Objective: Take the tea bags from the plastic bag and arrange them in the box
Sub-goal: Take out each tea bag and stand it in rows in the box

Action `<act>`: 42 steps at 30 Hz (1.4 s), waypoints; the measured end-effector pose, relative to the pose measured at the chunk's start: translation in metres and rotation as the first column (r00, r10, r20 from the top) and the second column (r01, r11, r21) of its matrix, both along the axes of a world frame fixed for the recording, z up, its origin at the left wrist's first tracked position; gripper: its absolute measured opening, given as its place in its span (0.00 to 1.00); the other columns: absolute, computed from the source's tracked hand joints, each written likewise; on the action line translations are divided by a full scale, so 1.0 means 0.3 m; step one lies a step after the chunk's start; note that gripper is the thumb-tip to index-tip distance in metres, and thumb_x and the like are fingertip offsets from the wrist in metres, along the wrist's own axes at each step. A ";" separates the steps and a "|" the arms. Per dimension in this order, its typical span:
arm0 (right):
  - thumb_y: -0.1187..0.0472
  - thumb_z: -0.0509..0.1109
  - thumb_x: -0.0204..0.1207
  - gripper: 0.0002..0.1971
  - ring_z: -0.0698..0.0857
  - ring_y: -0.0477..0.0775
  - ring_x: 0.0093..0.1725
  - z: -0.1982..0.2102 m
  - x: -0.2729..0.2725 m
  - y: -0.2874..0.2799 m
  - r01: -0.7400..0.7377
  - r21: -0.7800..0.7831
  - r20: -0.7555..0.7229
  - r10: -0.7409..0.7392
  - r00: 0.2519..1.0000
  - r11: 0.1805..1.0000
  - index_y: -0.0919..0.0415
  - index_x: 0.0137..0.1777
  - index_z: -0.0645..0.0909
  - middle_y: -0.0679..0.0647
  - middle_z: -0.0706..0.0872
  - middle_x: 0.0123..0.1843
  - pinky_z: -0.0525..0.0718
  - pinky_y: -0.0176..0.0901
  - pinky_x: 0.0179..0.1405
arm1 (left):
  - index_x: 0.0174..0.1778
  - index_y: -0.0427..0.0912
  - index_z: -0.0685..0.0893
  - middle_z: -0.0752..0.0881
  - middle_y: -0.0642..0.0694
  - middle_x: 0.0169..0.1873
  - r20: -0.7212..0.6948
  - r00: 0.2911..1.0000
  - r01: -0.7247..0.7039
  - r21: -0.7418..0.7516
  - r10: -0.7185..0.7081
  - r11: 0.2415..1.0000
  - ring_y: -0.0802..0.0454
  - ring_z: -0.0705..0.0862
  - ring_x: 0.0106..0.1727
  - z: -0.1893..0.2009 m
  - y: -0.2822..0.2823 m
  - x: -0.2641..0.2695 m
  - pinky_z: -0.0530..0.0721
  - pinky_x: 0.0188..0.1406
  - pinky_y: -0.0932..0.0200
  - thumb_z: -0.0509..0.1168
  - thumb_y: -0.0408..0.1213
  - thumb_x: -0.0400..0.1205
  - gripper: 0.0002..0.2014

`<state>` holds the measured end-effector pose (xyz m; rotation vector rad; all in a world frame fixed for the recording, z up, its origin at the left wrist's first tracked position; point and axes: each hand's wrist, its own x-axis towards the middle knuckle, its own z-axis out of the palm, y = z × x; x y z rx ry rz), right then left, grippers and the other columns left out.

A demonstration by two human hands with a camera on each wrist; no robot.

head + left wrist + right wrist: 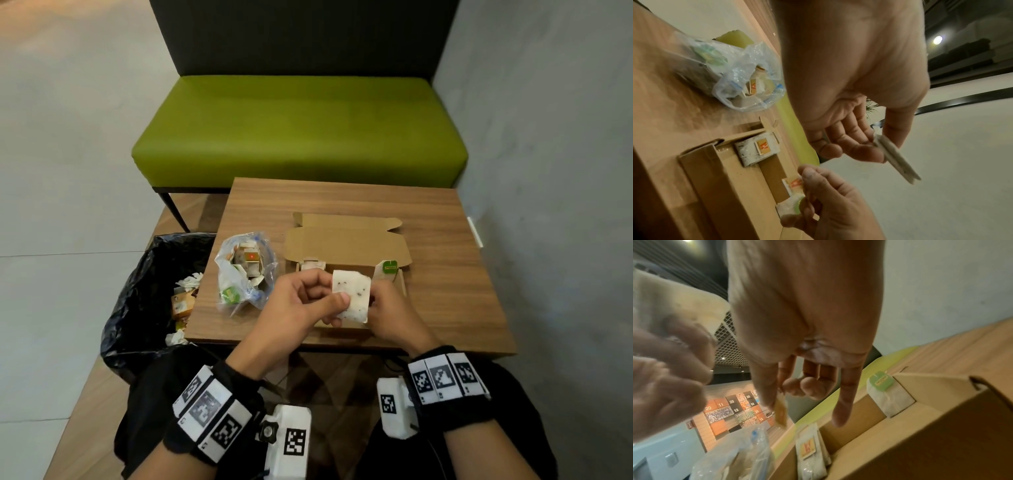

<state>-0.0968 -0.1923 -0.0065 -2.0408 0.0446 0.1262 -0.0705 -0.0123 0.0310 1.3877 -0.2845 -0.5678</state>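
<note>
Both hands hold a white tea bag above the open cardboard box on the table. My left hand pinches its left edge between thumb and fingers; the left wrist view shows the tea bag edge-on in my left hand. My right hand is at the bag's right edge, and in the right wrist view my right hand pinches the orange tag. The box holds an orange-tagged tea bag at its left end and a green-tagged one at its right. The clear plastic bag with more tea bags lies left of the box.
The small wooden table has bare surface right of the box. A bin with a black liner holding waste stands at the table's left edge. A green bench is behind the table, and a grey wall runs along the right.
</note>
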 end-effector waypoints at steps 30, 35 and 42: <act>0.65 0.81 0.71 0.06 0.91 0.51 0.34 0.110 -0.100 0.111 0.098 0.157 0.107 -0.115 0.988 0.983 0.54 0.46 0.92 0.47 0.94 0.41 0.92 0.48 0.36 | 0.39 0.22 0.86 0.83 0.46 0.22 -0.023 0.940 -0.318 0.297 0.340 0.900 0.58 0.80 0.23 -0.120 0.054 0.083 0.77 0.26 0.64 0.69 0.31 0.82 0.13; 0.70 0.79 0.72 0.16 0.92 0.59 0.37 0.048 -0.113 0.142 0.222 0.361 -0.030 -0.227 0.974 0.906 0.56 0.57 0.86 0.58 0.93 0.41 0.93 0.51 0.41 | 0.47 0.32 0.88 0.89 0.47 0.32 -0.141 0.921 -0.341 0.157 0.363 0.927 0.51 0.84 0.34 -0.096 0.053 0.080 0.78 0.33 0.60 0.66 0.36 0.85 0.11; 0.71 0.75 0.75 0.08 0.90 0.57 0.36 0.028 -0.086 0.114 0.316 0.463 -0.092 -0.309 0.947 0.829 0.62 0.52 0.87 0.59 0.92 0.43 0.91 0.46 0.37 | 0.54 0.40 0.86 0.89 0.42 0.49 -0.323 0.925 -0.252 -0.127 0.200 0.959 0.51 0.83 0.48 -0.096 0.054 0.076 0.77 0.41 0.54 0.54 0.37 0.90 0.15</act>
